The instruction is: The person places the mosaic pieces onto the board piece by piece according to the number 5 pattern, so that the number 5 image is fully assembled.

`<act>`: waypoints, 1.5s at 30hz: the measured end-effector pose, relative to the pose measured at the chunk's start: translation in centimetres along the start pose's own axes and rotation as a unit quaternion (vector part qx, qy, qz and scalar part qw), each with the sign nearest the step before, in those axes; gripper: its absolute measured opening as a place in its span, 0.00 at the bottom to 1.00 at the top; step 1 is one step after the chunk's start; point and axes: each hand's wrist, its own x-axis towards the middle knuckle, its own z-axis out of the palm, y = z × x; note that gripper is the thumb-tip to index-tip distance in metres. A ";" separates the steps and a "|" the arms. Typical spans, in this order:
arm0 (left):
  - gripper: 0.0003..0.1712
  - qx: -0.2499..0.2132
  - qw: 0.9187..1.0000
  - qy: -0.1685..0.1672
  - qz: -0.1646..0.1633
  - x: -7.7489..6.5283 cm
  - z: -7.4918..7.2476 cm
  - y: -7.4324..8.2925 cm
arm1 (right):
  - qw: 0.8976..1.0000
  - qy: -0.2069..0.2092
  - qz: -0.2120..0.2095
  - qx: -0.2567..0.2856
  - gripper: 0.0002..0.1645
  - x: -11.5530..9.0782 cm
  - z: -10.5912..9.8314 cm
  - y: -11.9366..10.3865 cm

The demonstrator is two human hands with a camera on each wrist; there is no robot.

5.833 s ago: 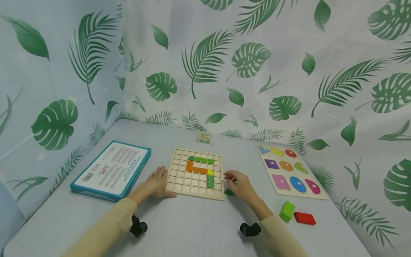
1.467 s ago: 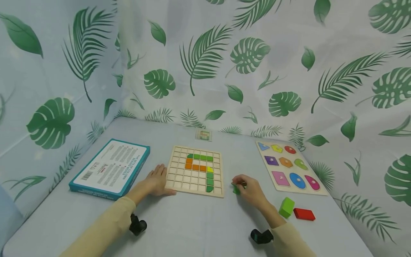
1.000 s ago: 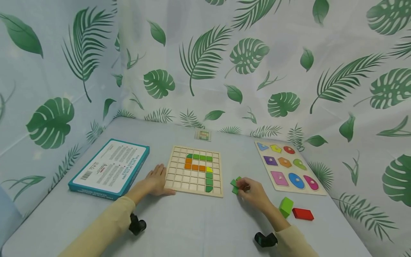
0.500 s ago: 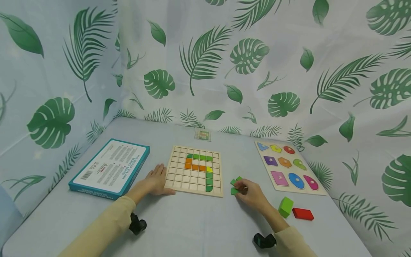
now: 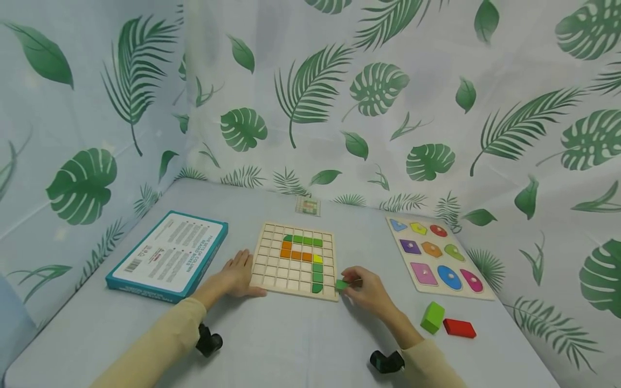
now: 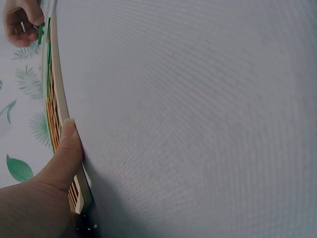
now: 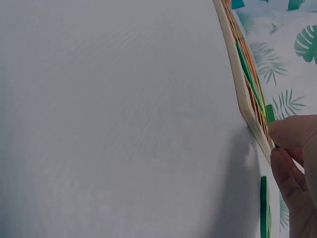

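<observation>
A wooden grid board [image 5: 281, 274] lies in the middle of the table, with green, orange and yellow tiles set in a bent line. My left hand [image 5: 237, 276] rests at its left side, fingers straight; in the left wrist view the left thumb [image 6: 69, 141] lies against the board's edge. Just at the board's right edge, my right hand [image 5: 366, 291] pinches a green tile [image 5: 342, 284] between thumb and fingers. The right wrist view has this held tile [image 7: 270, 113] standing near the board's corner. Another green tile [image 7: 264, 206] shows below the fingers there.
A teal-edged box [image 5: 167, 256] lies left of the board. A small pattern card [image 5: 308, 206] sits behind it. On the right are a shape puzzle board [image 5: 432, 258], a light green block [image 5: 433, 317] and a red block [image 5: 459, 328].
My right hand has moved left from the loose green tiles to the board's edge, carrying one tile. Since the oldest frame, a rounded green tile has joined the line's near end. My left hand stays put.
</observation>
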 end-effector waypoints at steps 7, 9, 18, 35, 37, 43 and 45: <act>0.59 0.004 1.000 -0.010 -0.006 -0.1 0.5 -0.2 | 1.000 -0.008 0.002 0.017 0.19 0.6 1.4 -1.2; 0.59 0.003 1.000 -0.010 -0.004 -0.2 0.6 -0.3 | 1.000 -0.008 0.000 0.015 0.20 0.8 1.9 -1.4; 0.60 -0.004 1.000 -0.009 -0.003 -0.5 1.1 -0.9 | 0.999 -0.033 -0.018 0.031 0.20 1.3 4.3 -2.5; 0.59 0.000 1.000 -0.001 0.003 0.0 0.6 -0.6 | 0.998 -0.053 -0.022 0.016 0.18 2.3 5.5 -3.7; 0.60 0.000 1.000 0.000 0.000 0.1 0.5 -0.6 | 0.998 -0.060 -0.029 0.010 0.18 2.4 5.4 -4.0; 0.59 0.003 1.000 0.001 0.002 0.2 0.2 -0.5 | 0.995 -0.084 -0.044 -0.031 0.19 3.0 5.4 -4.4; 0.59 0.002 1.000 0.000 0.003 0.2 0.0 -0.5 | 0.994 -0.091 -0.041 -0.045 0.19 3.1 5.5 -4.4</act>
